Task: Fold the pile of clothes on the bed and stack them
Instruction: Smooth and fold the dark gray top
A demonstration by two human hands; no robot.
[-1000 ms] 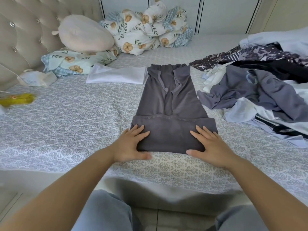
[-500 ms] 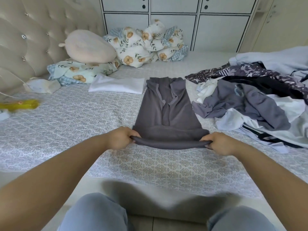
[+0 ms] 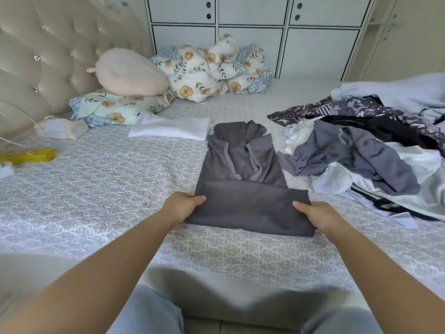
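Grey hoodie (image 3: 243, 169) lies on the bed (image 3: 101, 179) in the middle, its lower part folded up; the left hand (image 3: 181, 205) and the right hand (image 3: 317, 216) each pinch one side of this fold. Unfolded clothes (image 3: 366, 150) are heaped just beside it on the right, and a folded white garment (image 3: 169, 127) lies at its upper left.

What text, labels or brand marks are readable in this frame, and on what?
None can be read.
White pouch by the headboard: faint pale print on its side, too small and blurred to read.
Grey top in the clothes pile: a light round graphic, creased, no letters legible.
Grey hoodie held by the left hand and right hand: no print visible.
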